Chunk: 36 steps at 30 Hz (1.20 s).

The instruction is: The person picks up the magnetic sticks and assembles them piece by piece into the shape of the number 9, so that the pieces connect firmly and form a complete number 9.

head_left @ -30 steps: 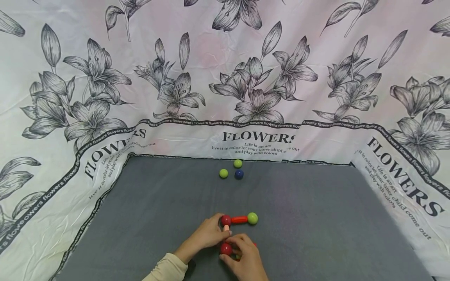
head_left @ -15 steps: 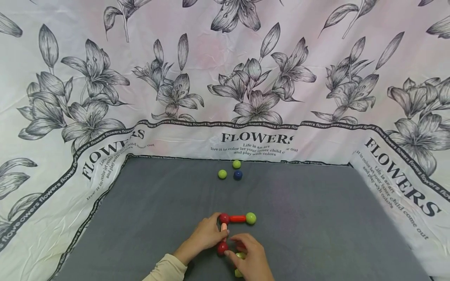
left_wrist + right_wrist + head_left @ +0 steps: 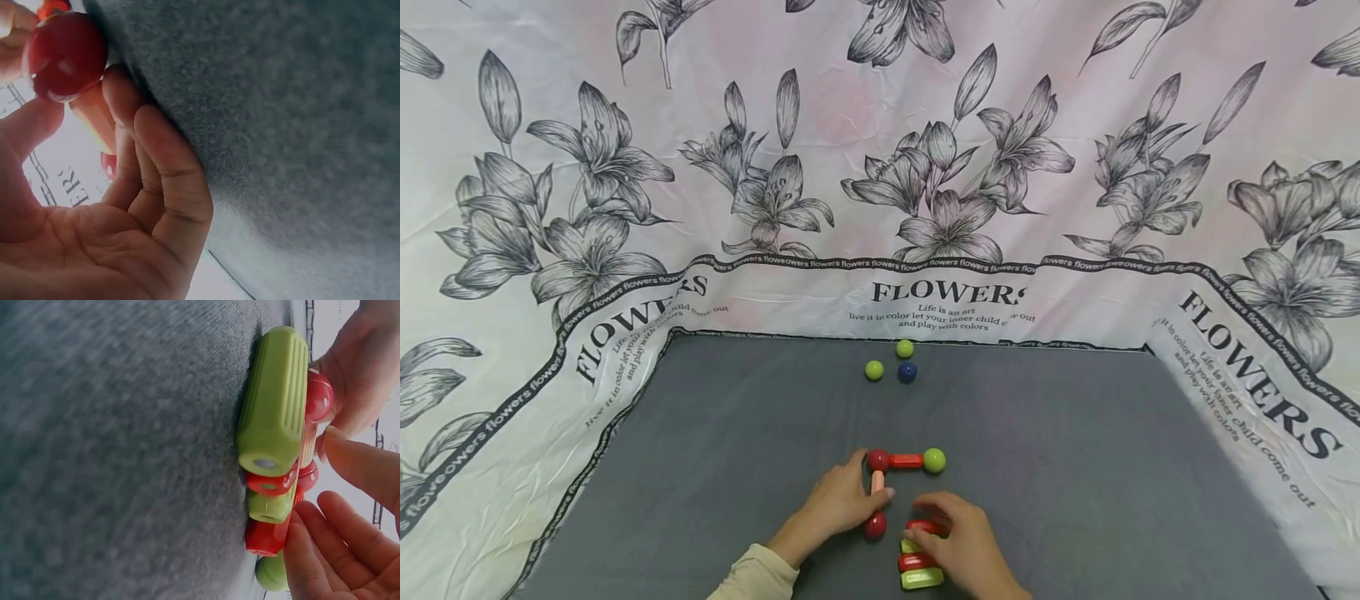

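My left hand [image 3: 842, 497] grips the pink rod [image 3: 877, 482], which joins a far red ball [image 3: 877, 460] and a near red ball [image 3: 876, 525]. In the left wrist view the near ball [image 3: 65, 56] sits between thumb and fingertips. From the far ball a red rod [image 3: 906, 461] runs right to a green ball [image 3: 934, 460]. My right hand [image 3: 962, 533] is over a row of red and green rods [image 3: 921, 578]. Its fingertips are right at the farthest red rod [image 3: 267, 537], while the thumb [image 3: 356, 459] stands apart from it.
Two loose green balls [image 3: 874, 370] and a dark blue ball [image 3: 907, 372] lie near the back of the grey cloth surface [image 3: 1075, 467]. A white flower-printed fabric [image 3: 940, 300] rises behind and along both sides.
My right hand has left the near red ball and moved right to the rods, which now show more fully. The left hand stays at the pink rod.
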{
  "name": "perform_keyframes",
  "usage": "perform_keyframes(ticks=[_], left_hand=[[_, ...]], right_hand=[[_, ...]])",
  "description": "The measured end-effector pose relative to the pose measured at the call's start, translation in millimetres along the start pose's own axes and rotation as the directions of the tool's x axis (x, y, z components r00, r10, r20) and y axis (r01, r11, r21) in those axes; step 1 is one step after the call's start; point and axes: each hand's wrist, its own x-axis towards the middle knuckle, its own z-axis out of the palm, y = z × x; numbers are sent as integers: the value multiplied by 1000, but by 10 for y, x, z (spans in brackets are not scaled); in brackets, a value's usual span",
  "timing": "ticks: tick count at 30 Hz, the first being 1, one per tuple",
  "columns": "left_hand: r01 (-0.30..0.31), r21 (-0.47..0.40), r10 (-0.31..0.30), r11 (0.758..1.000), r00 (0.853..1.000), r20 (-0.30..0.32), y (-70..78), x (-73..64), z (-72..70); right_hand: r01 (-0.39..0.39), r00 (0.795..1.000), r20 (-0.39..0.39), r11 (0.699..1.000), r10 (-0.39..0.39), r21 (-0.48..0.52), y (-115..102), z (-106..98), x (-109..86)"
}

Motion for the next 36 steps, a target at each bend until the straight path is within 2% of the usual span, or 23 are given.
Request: perform_keyframes(ticks=[7,12,21,28,36], left_hand=[[-37,-84,42,996,997,61,-57,-97,-45],[-14,-130,24,991,997,79,-81,-175,-64],[12,-154,4,988,994,106,-104,-275,-53],[15,-158,4,987,993,118,-105,-288,-43],[9,-157,9,988,993,115,-106,-294,-47]], right_hand=[[-38,999,9,999,38,33,47,-70,-17],[-49,999,20,999,49,8,116,-104,-27],[-29,1000,10,1000,29,12,199,-152,-39],[-34,999,15,999,34,24,199,-155,-30],[-35,999,-9,999,35,-11,216,-144,6]])
